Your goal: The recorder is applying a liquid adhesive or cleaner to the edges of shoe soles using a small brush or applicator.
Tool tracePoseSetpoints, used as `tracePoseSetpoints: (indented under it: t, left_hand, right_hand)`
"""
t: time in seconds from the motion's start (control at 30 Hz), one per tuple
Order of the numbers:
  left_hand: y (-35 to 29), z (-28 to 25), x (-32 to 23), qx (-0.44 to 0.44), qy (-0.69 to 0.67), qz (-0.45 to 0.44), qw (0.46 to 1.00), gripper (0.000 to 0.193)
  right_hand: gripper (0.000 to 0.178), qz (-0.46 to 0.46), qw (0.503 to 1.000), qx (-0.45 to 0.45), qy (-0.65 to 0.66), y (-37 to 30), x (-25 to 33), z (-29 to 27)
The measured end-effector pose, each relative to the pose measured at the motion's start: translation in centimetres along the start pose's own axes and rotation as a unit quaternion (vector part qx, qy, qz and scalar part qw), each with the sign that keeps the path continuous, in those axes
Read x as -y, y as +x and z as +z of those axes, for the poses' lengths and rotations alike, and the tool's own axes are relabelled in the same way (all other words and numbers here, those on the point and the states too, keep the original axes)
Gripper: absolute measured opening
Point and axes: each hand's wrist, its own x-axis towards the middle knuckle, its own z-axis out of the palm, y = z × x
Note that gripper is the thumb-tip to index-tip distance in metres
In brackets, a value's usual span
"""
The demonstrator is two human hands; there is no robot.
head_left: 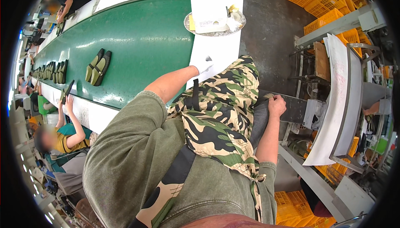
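A: The gloved left hand [203, 65] rests on the white table edge [221, 48], fingers loosely together, holding nothing visible. The bare right hand [276, 105] looks clamped on a dark flat piece [291, 107].

B: That piece's long axis runs left–right; best kept level, gripped firmly.

The left hand [203, 66], in a white glove, rests on the white surface [216, 48] beside a long green belt [141, 40]. The right hand [276, 105] rests on a grey bar [293, 107]. Dark shoe soles [98, 67] lie on the belt.
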Motion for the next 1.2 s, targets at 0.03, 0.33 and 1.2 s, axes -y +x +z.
tracePoseSetpoints:
  t: [0.03,0.33,1.2]
  left_hand:
    - [0.4,-0.2,0.3,0.017,-0.047,-0.027,0.998,0.032]
    - [5.5,-6.4,-4.7,-0.199,-0.061,-0.061,0.976,0.059]
    - [9.2,-11.8,-5.2,-0.264,0.258,-0.027,0.929,0.049]
  right_hand:
    - [0.02,-0.003,1.0,-0.002,0.001,0.1,0.1,0.0]
    - [0.019,0.012,1.0,-0.007,0.006,-0.1,-0.5,0.3]
    - [0.016,0.016,1.0,0.015,0.003,0.1,0.2,0.0]
